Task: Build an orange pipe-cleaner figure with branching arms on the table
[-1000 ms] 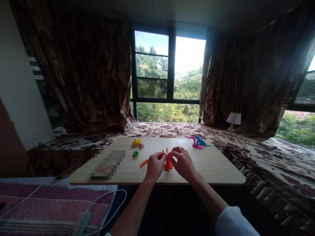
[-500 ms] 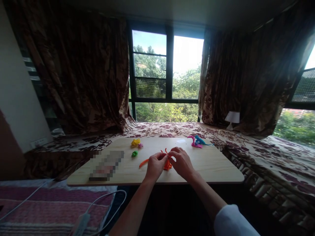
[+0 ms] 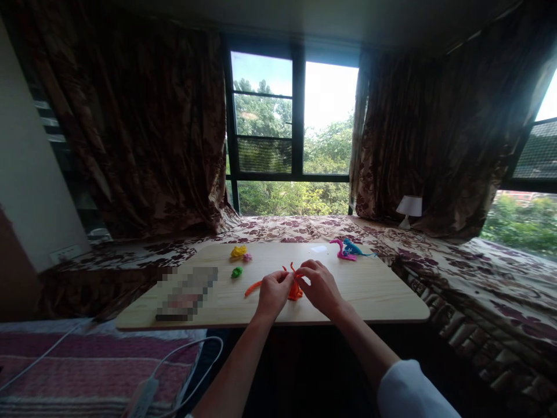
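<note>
My left hand (image 3: 273, 295) and my right hand (image 3: 321, 285) meet over the middle of the light wooden table (image 3: 365, 299). Fingertips of both are pinched on orange modelling clay (image 3: 295, 292), which bulges out below them. Two thin orange strands stick up between the hands. The exact grip points are partly covered by the fingers. Left of my left hand, a long orange clay strip (image 3: 252, 288) lies on the tabletop, its near end hidden behind the hand.
Farther left are green clay (image 3: 237, 272), yellow clay (image 3: 238, 251) and pink clay (image 3: 247, 258). A blurred-out flat object (image 3: 187, 296) lies at the table's left. Magenta (image 3: 340, 251) and blue clay figures (image 3: 353, 248) stand at the back right. A small lamp (image 3: 409, 206) is beyond.
The view has shifted very slightly, so everything sits a few pixels further left. Both hands keep their pinch on the orange clay, with hardly any visible movement.
</note>
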Motion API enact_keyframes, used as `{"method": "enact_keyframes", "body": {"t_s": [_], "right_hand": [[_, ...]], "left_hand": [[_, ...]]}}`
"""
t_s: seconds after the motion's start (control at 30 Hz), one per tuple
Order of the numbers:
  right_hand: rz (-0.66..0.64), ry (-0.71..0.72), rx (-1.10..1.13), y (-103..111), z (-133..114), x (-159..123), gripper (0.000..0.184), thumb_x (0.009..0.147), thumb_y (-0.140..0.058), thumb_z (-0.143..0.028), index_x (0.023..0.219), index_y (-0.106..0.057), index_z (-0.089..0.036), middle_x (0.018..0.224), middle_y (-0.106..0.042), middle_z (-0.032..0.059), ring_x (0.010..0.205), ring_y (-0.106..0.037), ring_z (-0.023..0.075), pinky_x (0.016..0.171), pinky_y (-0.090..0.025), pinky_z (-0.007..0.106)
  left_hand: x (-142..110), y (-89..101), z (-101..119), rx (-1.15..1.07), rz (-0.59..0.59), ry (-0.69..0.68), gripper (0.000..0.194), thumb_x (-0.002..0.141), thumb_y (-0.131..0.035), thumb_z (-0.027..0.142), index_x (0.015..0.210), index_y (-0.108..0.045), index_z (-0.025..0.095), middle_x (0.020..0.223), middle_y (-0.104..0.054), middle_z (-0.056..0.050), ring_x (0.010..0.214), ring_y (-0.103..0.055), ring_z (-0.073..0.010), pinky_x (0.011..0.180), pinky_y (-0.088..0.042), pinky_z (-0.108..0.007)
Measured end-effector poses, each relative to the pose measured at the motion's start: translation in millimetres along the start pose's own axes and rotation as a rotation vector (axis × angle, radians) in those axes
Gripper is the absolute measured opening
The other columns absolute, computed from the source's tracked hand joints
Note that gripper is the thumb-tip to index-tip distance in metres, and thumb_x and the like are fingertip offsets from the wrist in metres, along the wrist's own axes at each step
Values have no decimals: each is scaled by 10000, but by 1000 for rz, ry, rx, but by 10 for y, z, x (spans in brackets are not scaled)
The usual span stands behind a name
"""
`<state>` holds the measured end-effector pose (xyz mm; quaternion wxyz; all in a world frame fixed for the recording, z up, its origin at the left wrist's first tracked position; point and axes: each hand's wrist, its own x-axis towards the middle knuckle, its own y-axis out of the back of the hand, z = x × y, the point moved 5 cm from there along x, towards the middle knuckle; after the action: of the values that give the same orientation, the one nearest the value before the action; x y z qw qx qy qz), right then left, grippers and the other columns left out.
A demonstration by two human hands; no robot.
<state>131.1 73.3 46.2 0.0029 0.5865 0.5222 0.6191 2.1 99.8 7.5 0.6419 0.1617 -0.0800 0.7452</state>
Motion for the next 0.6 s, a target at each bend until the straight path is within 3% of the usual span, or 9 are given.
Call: {"method": "enact_keyframes", "body": {"t_s": [0.27, 0.6], "right_hand": [[-5, -5, -12, -11, 18, -28, 143, 817, -509, -191, 902, -617, -231, 903, -581, 29, 845, -504, 162, 762, -387, 290], [3, -24, -14, 10, 81, -72, 149, 787, -531, -154, 883, -611, -234, 919, -578, 27, 861, -505, 167, 773, -389, 299]], "left_hand": [[-34, -5, 26, -39, 21, 70, 284, 629, -619, 407, 640, -663, 127, 535, -635, -23, 505, -561, -115, 469, -411, -195], [-117, 39, 6, -41, -26, 132, 324, 705, -535, 398, 780, -684, 120, 657, -678, -67, 521, -590, -123, 492, -446, -219]]}}
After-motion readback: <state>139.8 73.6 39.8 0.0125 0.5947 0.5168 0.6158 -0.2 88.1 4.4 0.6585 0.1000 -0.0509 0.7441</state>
